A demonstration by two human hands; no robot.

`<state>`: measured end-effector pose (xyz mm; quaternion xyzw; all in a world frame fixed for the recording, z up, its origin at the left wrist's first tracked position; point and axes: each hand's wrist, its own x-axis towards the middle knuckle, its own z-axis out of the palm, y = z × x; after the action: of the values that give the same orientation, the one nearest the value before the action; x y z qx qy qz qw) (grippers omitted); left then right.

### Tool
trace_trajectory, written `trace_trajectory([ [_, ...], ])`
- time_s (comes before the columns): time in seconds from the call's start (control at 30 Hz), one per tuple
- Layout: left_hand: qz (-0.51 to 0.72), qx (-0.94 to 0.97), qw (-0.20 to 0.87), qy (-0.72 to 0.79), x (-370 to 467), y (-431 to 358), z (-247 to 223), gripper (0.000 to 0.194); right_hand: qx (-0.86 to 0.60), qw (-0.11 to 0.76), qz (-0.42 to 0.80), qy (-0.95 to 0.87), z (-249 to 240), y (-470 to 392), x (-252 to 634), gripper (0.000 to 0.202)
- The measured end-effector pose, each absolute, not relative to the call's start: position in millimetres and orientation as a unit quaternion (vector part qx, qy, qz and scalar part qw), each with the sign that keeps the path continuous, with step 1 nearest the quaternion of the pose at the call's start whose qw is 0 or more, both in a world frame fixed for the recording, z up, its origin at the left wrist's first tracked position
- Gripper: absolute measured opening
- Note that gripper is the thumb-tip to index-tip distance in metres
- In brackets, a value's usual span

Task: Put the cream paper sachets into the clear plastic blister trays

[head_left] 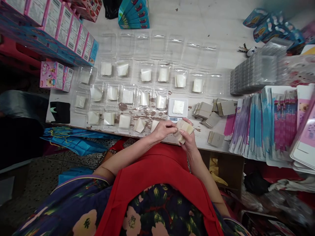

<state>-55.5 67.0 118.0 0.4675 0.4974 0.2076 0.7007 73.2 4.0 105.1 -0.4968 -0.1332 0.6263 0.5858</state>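
- Sheet stack (186,127), pale and thin-leaved: held in both hands over the near edge of the table (187,18), just in front of the small scale (185,112).
- Slippage: the leaves look loose and slightly fanned; a slack grip would probably let some slide to the table or the floor.
- Clinging: thin leaves may stick together, so a pinch at the edge could carry several at once.
- Disturbed reading: the right fingertips lie close to the scale's front; a brush there, or against the white square (178,107) on its platform, could alter the displayed figure.
- Displaced contents: clear trays (159,47) stand in rows beyond; the left hand partly covers the nearest tray's square (154,125), which a sweep of the wrist could shift.
- Left hand (161,130): forearm slanting in from the left, back of the hand upward, thumb and fingertips narrowed on the stack's left edge.
- Right hand (189,137): forearm rising from the lower right, thumb across the stack's face, fingers behind, closed round it.
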Motion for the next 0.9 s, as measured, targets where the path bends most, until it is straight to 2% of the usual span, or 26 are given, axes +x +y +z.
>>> trace_trajectory([
  [0.23,0.194,0.34,0.795,0.463,-59,65,103,0.019,-0.517,0.572,0.627,-0.106,95,3,77,0.055],
  [0.5,0.173,0.294,0.823,0.456,-61,67,95,0.042,-0.656,0.485,0.511,-0.271,83,2,78,0.052],
  [0.63,0.121,0.436,0.736,0.504,-58,77,91,0.036,-0.685,0.461,0.469,-0.313,86,1,76,0.05],
  [0.77,0.019,0.665,0.54,0.516,-60,89,79,0.013,-0.685,0.44,0.498,-0.298,81,-7,77,0.051],
  [0.83,0.0,0.719,0.448,0.532,-63,99,73,0.015,-0.671,0.445,0.535,-0.257,73,-15,80,0.051],
  [0.9,0.0,0.715,0.421,0.558,-65,112,68,0.017,-0.658,0.463,0.56,-0.196,65,-25,84,0.053],
])
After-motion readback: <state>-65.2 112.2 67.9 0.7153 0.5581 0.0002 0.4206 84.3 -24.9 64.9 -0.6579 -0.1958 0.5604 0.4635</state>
